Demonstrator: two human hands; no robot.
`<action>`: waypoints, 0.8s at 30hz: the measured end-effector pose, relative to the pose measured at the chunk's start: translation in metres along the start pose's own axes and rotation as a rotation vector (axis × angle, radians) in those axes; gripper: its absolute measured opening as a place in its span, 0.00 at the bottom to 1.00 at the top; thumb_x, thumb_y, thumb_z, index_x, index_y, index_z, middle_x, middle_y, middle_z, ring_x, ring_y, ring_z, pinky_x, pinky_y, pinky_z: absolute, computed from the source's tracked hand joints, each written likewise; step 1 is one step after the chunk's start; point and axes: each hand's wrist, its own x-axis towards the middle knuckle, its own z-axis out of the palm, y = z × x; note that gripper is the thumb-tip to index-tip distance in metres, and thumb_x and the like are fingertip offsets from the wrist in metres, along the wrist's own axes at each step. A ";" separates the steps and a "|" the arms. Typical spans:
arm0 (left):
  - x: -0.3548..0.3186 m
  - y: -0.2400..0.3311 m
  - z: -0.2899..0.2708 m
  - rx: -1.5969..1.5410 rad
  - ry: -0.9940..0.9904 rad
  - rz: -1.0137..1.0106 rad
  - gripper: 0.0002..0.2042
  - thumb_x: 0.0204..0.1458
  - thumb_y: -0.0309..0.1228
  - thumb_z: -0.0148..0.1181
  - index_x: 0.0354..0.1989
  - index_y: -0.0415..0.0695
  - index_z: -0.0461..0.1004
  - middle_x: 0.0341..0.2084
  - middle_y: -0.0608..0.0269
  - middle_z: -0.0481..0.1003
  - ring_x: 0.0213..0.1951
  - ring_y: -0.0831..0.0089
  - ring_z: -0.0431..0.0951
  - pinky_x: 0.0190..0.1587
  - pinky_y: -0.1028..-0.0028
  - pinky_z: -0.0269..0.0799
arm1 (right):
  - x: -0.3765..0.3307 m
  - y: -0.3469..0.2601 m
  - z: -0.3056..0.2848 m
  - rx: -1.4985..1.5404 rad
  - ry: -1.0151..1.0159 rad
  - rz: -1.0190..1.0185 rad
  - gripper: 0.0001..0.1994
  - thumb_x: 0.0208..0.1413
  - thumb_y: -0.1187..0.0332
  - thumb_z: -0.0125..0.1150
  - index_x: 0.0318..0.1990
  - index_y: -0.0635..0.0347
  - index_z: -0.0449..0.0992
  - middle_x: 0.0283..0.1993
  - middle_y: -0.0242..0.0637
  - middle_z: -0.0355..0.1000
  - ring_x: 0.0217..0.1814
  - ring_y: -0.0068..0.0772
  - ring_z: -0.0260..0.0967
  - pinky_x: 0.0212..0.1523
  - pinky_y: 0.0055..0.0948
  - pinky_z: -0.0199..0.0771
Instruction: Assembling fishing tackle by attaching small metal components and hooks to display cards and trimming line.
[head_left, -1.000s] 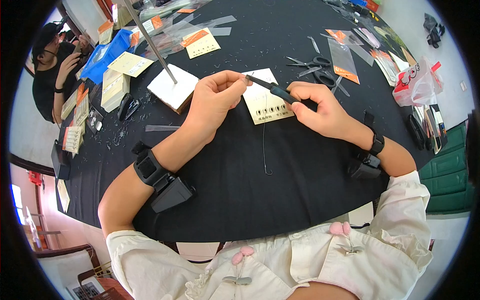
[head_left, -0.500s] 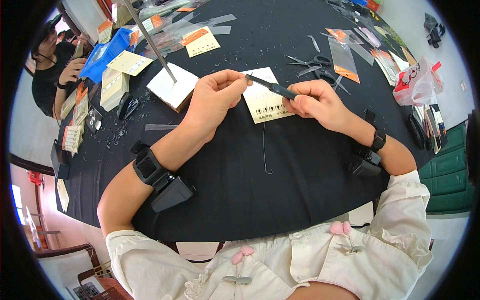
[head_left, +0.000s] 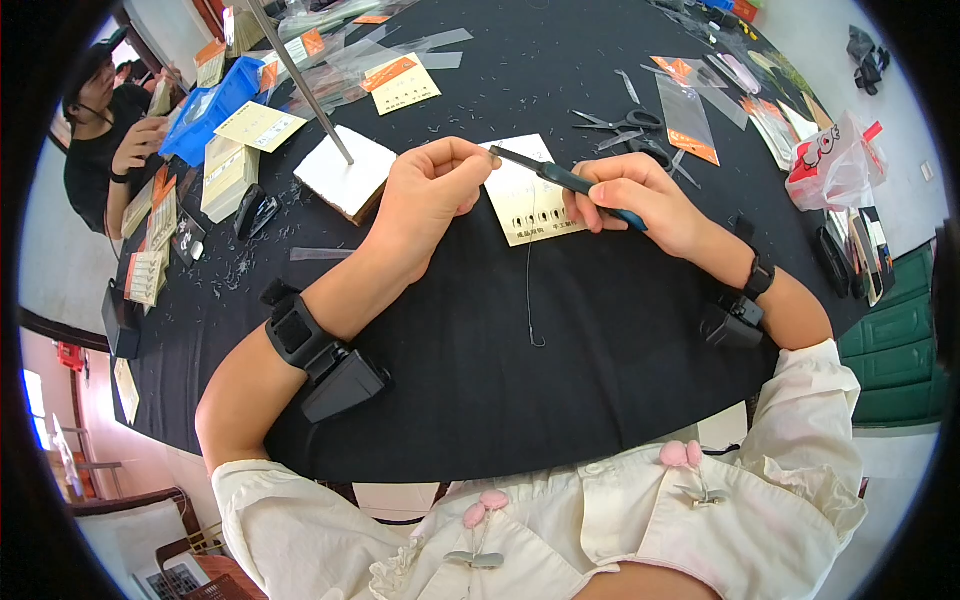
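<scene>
A person's right hand [head_left: 645, 203] grips a slim dark tool [head_left: 557, 175] by its handle, fingers curled around it, above a black cloth [head_left: 455, 390]. The left hand [head_left: 430, 195] is pinched closed, thumb against forefinger, at the tool's far tip; whatever lies between those fingertips is too small to make out. The tool slants between the two hands, over a cream card [head_left: 513, 200] marked with a row of small dark shapes. A thin line [head_left: 528, 285] runs from over the card down toward the person, ending in a small hook [head_left: 537, 343]; whether it reaches the fingers cannot be told. Scissors [head_left: 641, 119] lie just beyond the right hand, and a white-topped block [head_left: 330, 180] bearing a metal rod [head_left: 296, 75] stands beside the left. Farther left are a black stapler [head_left: 256, 212], a stack of cards [head_left: 227, 186] and a blue tray [head_left: 200, 133], near a co-worker [head_left: 95, 165] in black. To the right, a plastic bag [head_left: 838, 168] sits near the cloth's edge
</scene>
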 end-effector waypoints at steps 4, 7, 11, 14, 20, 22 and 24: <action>0.000 0.000 0.001 0.025 0.012 -0.010 0.06 0.53 0.26 0.54 0.35 0.36 0.73 0.17 0.74 0.62 0.20 0.87 0.57 0.23 0.83 0.50 | 0.003 -0.014 -0.011 -0.113 -0.005 -0.082 0.13 0.56 0.64 0.50 0.30 0.65 0.77 0.27 0.34 0.73 0.32 0.22 0.69 0.39 0.22 0.67; -0.001 0.002 0.001 0.044 0.009 -0.015 0.07 0.52 0.26 0.53 0.35 0.35 0.73 0.16 0.74 0.62 0.20 0.87 0.57 0.23 0.84 0.50 | 0.002 -0.025 -0.029 -0.192 0.010 -0.090 0.13 0.55 0.65 0.51 0.29 0.64 0.79 0.30 0.35 0.73 0.36 0.25 0.69 0.43 0.25 0.66; -0.001 0.002 0.002 0.054 0.003 -0.013 0.08 0.53 0.26 0.52 0.37 0.35 0.73 0.16 0.74 0.61 0.20 0.87 0.57 0.23 0.84 0.51 | 0.000 -0.024 -0.072 -0.633 0.233 -0.155 0.13 0.52 0.63 0.55 0.26 0.66 0.78 0.36 0.37 0.70 0.45 0.30 0.66 0.46 0.29 0.64; 0.000 0.002 0.002 0.056 -0.004 -0.004 0.08 0.53 0.26 0.52 0.37 0.34 0.73 0.16 0.74 0.61 0.20 0.87 0.57 0.23 0.84 0.50 | -0.001 -0.003 -0.103 -1.256 0.532 -0.197 0.14 0.50 0.61 0.56 0.25 0.66 0.76 0.37 0.40 0.69 0.43 0.29 0.66 0.45 0.26 0.64; 0.000 0.002 0.002 0.065 -0.020 0.003 0.09 0.54 0.27 0.52 0.37 0.34 0.73 0.16 0.75 0.61 0.20 0.87 0.56 0.23 0.84 0.50 | -0.007 0.021 -0.159 -0.923 0.389 0.169 0.12 0.51 0.64 0.55 0.27 0.66 0.75 0.22 0.33 0.68 0.31 0.24 0.66 0.35 0.23 0.63; -0.001 0.002 0.002 0.074 -0.025 0.007 0.09 0.55 0.28 0.52 0.37 0.34 0.73 0.16 0.75 0.61 0.20 0.87 0.56 0.23 0.84 0.50 | -0.010 0.024 -0.166 -0.792 0.408 0.259 0.12 0.53 0.64 0.55 0.27 0.65 0.75 0.27 0.33 0.69 0.34 0.22 0.66 0.38 0.23 0.64; -0.001 0.001 0.002 0.072 -0.028 0.006 0.09 0.55 0.28 0.53 0.37 0.34 0.73 0.16 0.75 0.61 0.20 0.87 0.56 0.23 0.84 0.50 | -0.013 0.025 -0.167 -0.953 0.450 0.276 0.11 0.53 0.64 0.55 0.29 0.65 0.75 0.32 0.35 0.70 0.37 0.25 0.66 0.41 0.24 0.65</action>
